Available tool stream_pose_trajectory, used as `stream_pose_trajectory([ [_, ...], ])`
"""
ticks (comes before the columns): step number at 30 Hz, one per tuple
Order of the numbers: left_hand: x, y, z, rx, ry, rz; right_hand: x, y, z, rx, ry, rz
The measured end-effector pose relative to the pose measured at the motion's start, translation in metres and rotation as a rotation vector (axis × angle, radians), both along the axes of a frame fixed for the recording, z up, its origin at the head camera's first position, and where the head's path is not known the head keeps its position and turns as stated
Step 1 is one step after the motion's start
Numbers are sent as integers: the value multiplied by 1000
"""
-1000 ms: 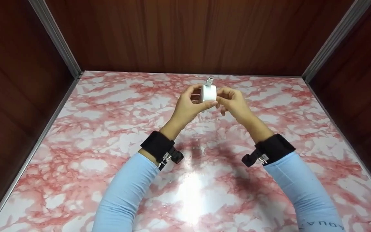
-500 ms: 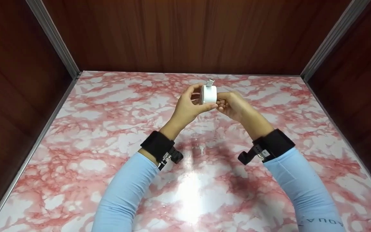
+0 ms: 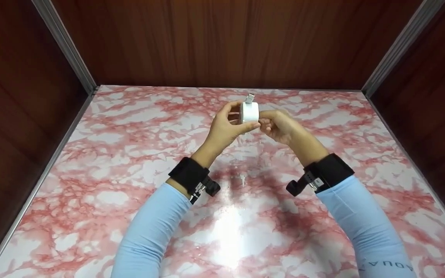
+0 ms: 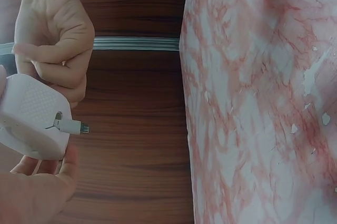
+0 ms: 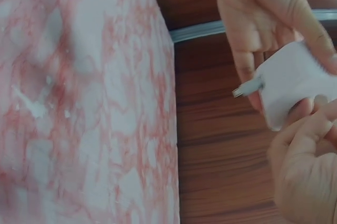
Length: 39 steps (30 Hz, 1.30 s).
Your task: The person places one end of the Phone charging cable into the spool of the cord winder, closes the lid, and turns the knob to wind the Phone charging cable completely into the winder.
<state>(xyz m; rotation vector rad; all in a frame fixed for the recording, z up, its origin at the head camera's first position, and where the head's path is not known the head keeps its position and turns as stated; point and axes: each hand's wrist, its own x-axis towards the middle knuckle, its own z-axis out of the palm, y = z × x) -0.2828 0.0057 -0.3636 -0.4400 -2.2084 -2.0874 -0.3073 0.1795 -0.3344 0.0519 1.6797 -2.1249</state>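
A white rounded cable case [image 3: 250, 111] is held up above the far part of the table. A short cable plug [image 3: 250, 97] sticks out of its far side, and the left wrist view shows this plug coming from a slot beside a textured panel. My left hand [image 3: 224, 123] grips the case, thumb on the near side and fingers around the far side. On the other side, my right hand [image 3: 284, 125] has its fingers curled. In the right wrist view its fingertips pinch at the case's face; what exactly lies between them is hidden.
A red-and-white marbled tabletop [image 3: 129, 162] lies beneath both arms, with a bright light reflection near the front. Dark wood panels [image 3: 222, 42] with metal corner strips enclose the back and both sides. Each wrist wears a black strap with a small camera.
My right hand has turned at the wrist, its fingers tucking in lower beside the case, then has stayed nearly still. The left hand and the case have barely moved.
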Motion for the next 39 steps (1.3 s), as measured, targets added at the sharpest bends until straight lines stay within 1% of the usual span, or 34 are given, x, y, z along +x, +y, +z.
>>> stream_pose_trajectory([
  [3,-1,0,1,22,-21,-4,2,0,-5,2,116,-23],
  [5,-1,-1,2,36,-27,-7,3,1,-9,5,200,-24],
  [7,-2,-2,3,46,-28,-2,3,3,-13,41,303,-13],
  [9,-2,-4,3,50,-36,5,2,5,-16,107,434,9],
  [11,-3,-6,4,53,-43,11,1,7,-18,219,605,24],
  [13,-3,-7,3,60,-46,15,0,8,-21,380,815,14],
  [15,-3,-7,2,72,-46,16,-1,9,-24,522,1048,-11],
  [17,-3,-7,2,82,-45,14,-3,10,-28,626,1299,-60],
  [19,-2,-6,2,87,-46,6,-6,11,-32,670,1544,-116],
  [21,-1,-5,2,86,-42,-7,-9,12,-35,683,1753,-184],
  [23,1,-4,3,88,-38,-22,-11,13,-37,671,1901,-247],
  [24,1,-4,3,91,-34,-31,-12,13,-37,663,1955,-276],
  [26,2,-3,4,96,-25,-45,-14,14,-38,643,2014,-322],
  [28,2,-3,5,101,-19,-54,-15,14,-38,625,2002,-336],
  [34,3,-2,6,83,-2,-51,-14,12,-44,590,1795,-316],
  [36,3,-2,6,72,4,-54,-14,11,-45,577,1755,-321],
  [39,3,-1,5,73,4,-57,-13,9,-47,558,1716,-329],
])
